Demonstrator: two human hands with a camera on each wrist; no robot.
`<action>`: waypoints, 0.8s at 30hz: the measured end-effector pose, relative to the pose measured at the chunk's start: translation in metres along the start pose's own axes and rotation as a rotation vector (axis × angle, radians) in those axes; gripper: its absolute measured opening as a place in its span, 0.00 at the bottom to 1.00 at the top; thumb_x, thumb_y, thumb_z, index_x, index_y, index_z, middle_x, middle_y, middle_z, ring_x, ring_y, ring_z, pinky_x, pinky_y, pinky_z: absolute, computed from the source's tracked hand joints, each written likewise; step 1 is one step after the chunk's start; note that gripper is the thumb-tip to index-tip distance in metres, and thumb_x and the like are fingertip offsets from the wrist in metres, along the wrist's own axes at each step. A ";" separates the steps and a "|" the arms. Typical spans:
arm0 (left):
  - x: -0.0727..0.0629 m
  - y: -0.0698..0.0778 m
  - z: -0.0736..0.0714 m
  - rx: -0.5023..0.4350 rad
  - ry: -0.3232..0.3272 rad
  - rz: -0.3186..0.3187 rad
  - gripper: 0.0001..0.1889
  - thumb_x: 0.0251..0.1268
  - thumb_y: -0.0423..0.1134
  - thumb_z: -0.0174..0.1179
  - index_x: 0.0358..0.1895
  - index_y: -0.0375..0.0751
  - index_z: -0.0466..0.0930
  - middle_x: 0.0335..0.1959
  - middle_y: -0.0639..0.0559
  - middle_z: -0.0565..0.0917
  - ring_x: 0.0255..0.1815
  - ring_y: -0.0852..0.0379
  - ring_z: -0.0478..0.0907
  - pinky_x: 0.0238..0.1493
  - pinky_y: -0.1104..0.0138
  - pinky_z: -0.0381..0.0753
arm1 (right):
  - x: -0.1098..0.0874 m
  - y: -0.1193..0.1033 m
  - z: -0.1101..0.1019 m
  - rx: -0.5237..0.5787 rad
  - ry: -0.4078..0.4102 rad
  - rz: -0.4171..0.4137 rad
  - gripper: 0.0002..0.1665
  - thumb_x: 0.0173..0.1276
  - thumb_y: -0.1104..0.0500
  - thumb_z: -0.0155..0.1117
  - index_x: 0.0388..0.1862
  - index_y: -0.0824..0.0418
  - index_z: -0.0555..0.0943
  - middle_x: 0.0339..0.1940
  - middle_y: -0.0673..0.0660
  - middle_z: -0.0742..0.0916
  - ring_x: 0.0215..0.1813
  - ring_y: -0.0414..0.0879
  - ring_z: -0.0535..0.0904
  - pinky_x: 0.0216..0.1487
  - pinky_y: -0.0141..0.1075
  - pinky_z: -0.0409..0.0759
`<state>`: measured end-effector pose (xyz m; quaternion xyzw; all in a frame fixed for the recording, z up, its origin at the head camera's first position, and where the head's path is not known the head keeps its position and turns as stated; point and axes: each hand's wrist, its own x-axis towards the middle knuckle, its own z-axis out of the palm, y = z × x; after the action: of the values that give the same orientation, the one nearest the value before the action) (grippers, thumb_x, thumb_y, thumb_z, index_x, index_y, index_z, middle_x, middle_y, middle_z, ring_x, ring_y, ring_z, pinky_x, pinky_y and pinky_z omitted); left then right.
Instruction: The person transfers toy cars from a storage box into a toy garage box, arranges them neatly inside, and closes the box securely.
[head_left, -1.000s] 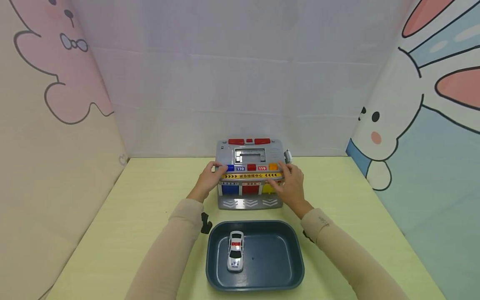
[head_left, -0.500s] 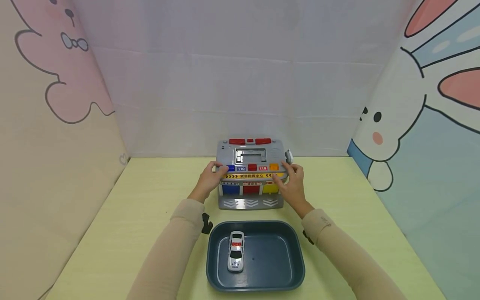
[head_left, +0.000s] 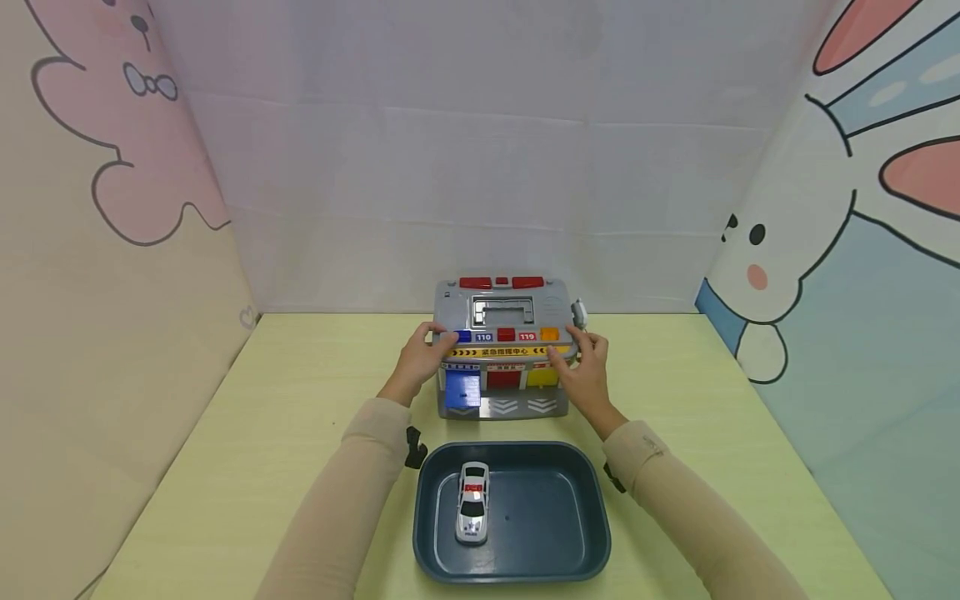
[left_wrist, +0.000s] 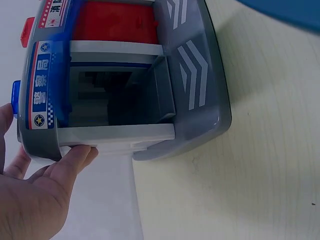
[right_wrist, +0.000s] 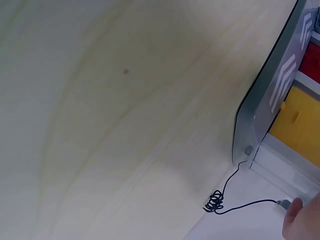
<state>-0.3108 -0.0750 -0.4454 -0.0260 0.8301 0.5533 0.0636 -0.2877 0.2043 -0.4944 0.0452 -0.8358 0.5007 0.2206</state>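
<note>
A grey toy garage (head_left: 489, 317) stands at the back of the table, with blue, red and orange buttons and a yellow strip along its front. Its blue door (head_left: 462, 389) is swung out, and the left wrist view shows a dark bay (left_wrist: 120, 95) behind. The red door (head_left: 503, 380) and yellow door (head_left: 542, 378) are down. My left hand (head_left: 417, 358) grips the garage's left end, thumb at the blue button (head_left: 463, 337). At the right end, my right hand (head_left: 587, 375) holds the front edge, a finger near the orange button (head_left: 550, 334).
In front of the garage lies a dark blue tray (head_left: 555, 575) with a white police car (head_left: 472, 504) in its left half. A white handset (head_left: 579, 313) hangs on the garage's right side, with a coiled black cord (right_wrist: 215, 201). A wall rises behind the table.
The blue door has swung outward from its bay. The right thumb has shifted slightly right along the front edge. My left hand stays in place.
</note>
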 end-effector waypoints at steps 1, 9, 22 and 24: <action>0.000 0.000 0.000 0.000 0.001 0.001 0.22 0.72 0.54 0.54 0.60 0.45 0.68 0.62 0.37 0.73 0.62 0.38 0.70 0.60 0.44 0.70 | 0.000 -0.001 0.000 0.021 -0.007 0.023 0.31 0.69 0.53 0.65 0.67 0.62 0.69 0.57 0.64 0.62 0.47 0.55 0.66 0.43 0.41 0.68; 0.001 -0.002 0.000 -0.009 -0.004 0.001 0.22 0.72 0.54 0.54 0.60 0.45 0.68 0.62 0.37 0.73 0.61 0.39 0.70 0.60 0.44 0.70 | 0.001 -0.007 0.000 0.088 -0.055 0.142 0.33 0.72 0.52 0.61 0.70 0.63 0.65 0.61 0.66 0.61 0.53 0.54 0.69 0.54 0.44 0.74; -0.008 -0.008 -0.002 -0.015 -0.050 0.018 0.27 0.73 0.55 0.52 0.68 0.47 0.62 0.68 0.36 0.67 0.68 0.38 0.64 0.63 0.43 0.66 | 0.001 -0.010 -0.001 0.052 -0.087 0.187 0.31 0.74 0.53 0.58 0.70 0.61 0.63 0.58 0.67 0.66 0.52 0.55 0.65 0.49 0.46 0.69; -0.011 -0.007 -0.004 -0.010 -0.068 0.032 0.29 0.73 0.55 0.52 0.71 0.48 0.60 0.69 0.36 0.66 0.68 0.38 0.64 0.64 0.43 0.66 | 0.001 -0.011 -0.002 0.066 -0.084 0.196 0.31 0.74 0.53 0.58 0.70 0.61 0.63 0.57 0.67 0.67 0.52 0.56 0.65 0.49 0.47 0.69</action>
<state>-0.2992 -0.0822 -0.4491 0.0058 0.8250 0.5590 0.0827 -0.2850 0.2008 -0.4838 -0.0086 -0.8279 0.5447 0.1338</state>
